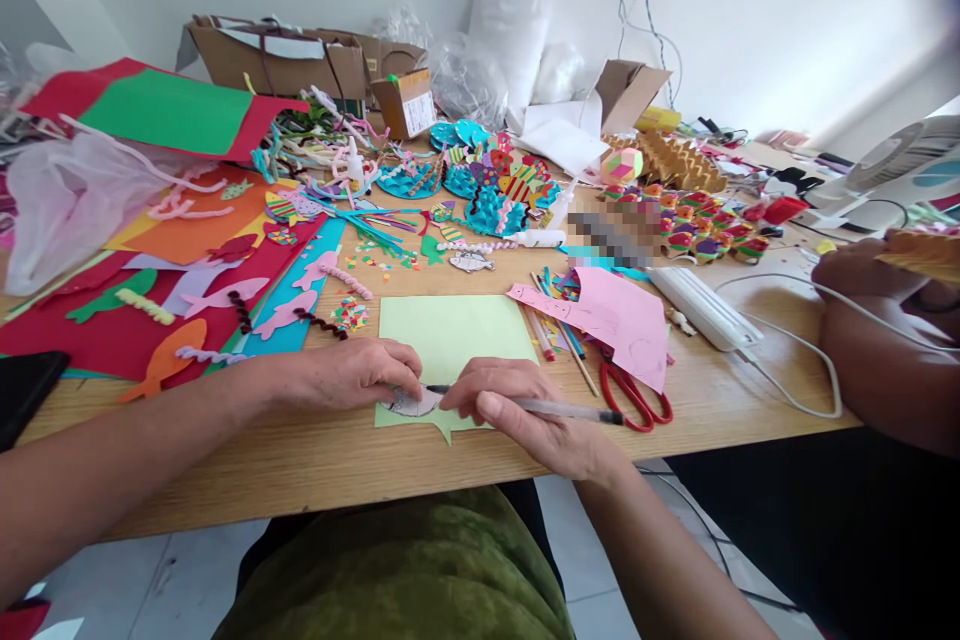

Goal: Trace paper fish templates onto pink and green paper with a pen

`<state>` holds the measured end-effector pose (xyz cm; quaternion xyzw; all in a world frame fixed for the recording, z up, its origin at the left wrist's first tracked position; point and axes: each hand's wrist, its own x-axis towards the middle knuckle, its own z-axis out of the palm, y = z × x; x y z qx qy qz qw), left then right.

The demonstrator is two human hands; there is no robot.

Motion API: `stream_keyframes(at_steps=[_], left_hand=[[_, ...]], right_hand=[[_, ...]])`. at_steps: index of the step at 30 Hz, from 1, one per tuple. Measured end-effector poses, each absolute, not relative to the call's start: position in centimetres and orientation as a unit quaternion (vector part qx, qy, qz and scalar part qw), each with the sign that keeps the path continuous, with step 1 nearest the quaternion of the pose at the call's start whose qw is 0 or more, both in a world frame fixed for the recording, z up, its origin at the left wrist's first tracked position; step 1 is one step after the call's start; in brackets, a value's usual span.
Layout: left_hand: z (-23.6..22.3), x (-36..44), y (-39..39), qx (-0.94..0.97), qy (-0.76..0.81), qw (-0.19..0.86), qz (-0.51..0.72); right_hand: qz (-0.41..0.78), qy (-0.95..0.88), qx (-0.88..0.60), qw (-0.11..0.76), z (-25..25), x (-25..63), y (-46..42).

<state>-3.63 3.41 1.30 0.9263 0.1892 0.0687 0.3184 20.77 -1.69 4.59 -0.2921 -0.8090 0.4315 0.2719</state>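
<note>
A pale green sheet of paper lies in front of me at the table's near side, its lower edge cut into a small point. On its lower left rests a white paper fish with drawn lines. The bent fingers of my left hand hold the fish down by its left end. My right hand is closed round a pen, its tip at the fish's upper edge and its black end pointing right. Right of my hand lie red-handled scissors, their blades hidden under a cut pink sheet.
Coloured sheets with paper fish and fuzzy stems cover the left. Behind are scraps, glue bottles, decorated blue crafts and cardboard boxes. A white bar-shaped device with a cable lies right, near another person's arm.
</note>
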Motion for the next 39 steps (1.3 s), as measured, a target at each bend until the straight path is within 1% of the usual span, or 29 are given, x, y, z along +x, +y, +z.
stream_keyframes(at_steps=[5,10,15,21,31,39], left_hand=[[1.4,-3.6,3.5,0.924,0.184,0.328,0.072],[1.8,-3.4,3.5,0.908,0.182,0.372,0.068],[1.8,-3.3,3.8,0.909,0.184,0.369,0.058],[1.7,-3.3,3.9,0.9,0.183,0.392,0.058],[1.6,-3.3,4.3,0.88,0.171,0.44,0.053],[1.5,-3.4,4.4,0.879,0.168,0.444,0.053]], right_hand=[[0.45,-0.799,-0.323,0.234,4.0,19.0,-1.1],[0.45,-0.801,-0.322,0.229,3.5,18.0,-1.1],[0.424,-0.812,-0.319,0.244,2.8,17.8,-1.1],[0.42,-0.817,-0.322,0.228,1.9,17.3,-1.0],[0.43,-0.821,-0.317,0.203,2.2,17.0,-0.7],[0.427,-0.823,-0.322,0.192,2.2,16.8,-0.8]])
